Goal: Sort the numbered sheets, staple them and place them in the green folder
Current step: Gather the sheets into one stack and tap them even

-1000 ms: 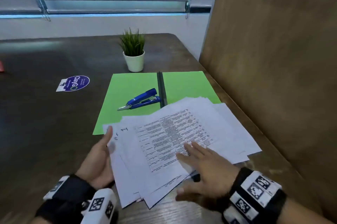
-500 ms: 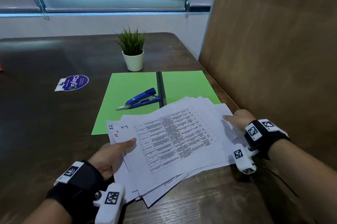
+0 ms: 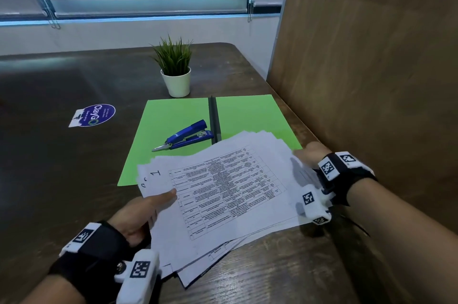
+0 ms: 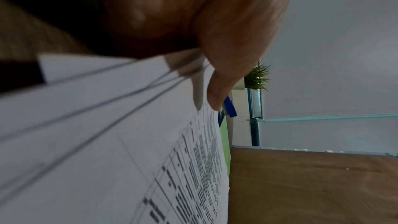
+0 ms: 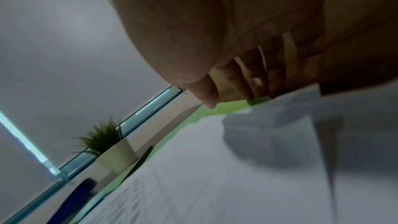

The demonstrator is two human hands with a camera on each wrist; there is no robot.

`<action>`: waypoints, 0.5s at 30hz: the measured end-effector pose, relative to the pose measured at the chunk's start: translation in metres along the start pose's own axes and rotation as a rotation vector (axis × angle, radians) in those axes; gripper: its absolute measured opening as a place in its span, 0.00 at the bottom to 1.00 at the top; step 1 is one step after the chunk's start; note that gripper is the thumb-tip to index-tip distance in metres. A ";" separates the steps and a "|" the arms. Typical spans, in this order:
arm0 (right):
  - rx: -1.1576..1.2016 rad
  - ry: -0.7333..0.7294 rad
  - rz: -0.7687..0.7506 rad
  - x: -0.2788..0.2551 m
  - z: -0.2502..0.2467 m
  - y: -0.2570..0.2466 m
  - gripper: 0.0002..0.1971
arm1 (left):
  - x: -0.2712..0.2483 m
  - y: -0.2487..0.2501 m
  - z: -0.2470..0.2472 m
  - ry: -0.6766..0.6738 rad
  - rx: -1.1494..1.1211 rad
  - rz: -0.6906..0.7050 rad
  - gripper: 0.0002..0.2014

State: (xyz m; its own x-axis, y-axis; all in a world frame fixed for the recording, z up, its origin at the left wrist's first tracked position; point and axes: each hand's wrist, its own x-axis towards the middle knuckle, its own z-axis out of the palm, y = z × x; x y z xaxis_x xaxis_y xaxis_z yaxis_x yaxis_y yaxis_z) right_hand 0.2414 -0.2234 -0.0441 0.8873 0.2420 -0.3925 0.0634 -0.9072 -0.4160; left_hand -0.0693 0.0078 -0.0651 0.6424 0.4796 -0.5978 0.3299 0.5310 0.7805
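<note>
My left hand [image 3: 138, 214] pinches the near-left edge of the numbered sheets [image 3: 223, 192], thumb on top of the printed page, fingers hidden under the pile; this anchors the pile so it cannot slide while I square it. My right hand [image 3: 308, 157] is at the far-right edge; in the wrist view the fingers [image 5: 247, 81] reach down past the paper's edge and the thumb hovers above it, closing on nothing that I can see, so I judge it a flat stop to push the sheets against. The pile lies fanned and skewed on the table [image 3: 62, 192], its far corner overlapping the near edge of the green folder [image 3: 173, 125]. Top sheet carries a dense printed grid and a handwritten "1" at its left corner; other handwritten marks peek out below it, unreadable. Edges stagger all round, several corners jutting toward me. The folder lies open and flat, dark spine up the middle, ready to receive the set. The blue stapler [image 3: 188, 134] rests on the folder's left leaf, close by for the next step. Potted plant [image 3: 176, 68] stands just behind the folder; a round sticker [image 3: 95, 114] sits well to the left.
</note>
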 end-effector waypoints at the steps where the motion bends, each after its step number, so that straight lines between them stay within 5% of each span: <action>1: -0.019 0.032 0.017 -0.002 0.000 0.002 0.18 | -0.001 -0.001 0.002 -0.009 0.002 -0.005 0.12; 5: -0.203 0.058 -0.001 -0.021 0.019 -0.011 0.26 | 0.001 -0.009 0.025 0.032 0.050 0.053 0.08; 7: -0.164 0.040 -0.066 -0.025 0.020 -0.007 0.20 | 0.000 -0.012 0.031 0.086 0.062 0.162 0.13; 11: 0.259 0.029 -0.206 -0.029 -0.010 0.020 0.20 | -0.030 -0.001 0.036 -0.033 -0.007 0.418 0.19; 13: 0.612 -0.100 -0.325 -0.041 -0.030 0.026 0.40 | -0.044 0.015 0.031 -0.027 -0.042 0.522 0.16; 15: 0.816 -0.281 -0.420 -0.056 -0.047 0.028 0.49 | -0.049 0.029 0.018 -0.060 -0.023 0.586 0.29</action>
State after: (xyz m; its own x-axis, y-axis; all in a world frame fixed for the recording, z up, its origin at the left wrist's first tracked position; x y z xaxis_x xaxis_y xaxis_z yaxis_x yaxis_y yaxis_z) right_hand 0.2145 -0.2784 0.0048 0.7162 0.6625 -0.2194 -0.0803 -0.2341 -0.9689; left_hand -0.0787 -0.0129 -0.0097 0.7513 0.6576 -0.0557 -0.1070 0.2046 0.9730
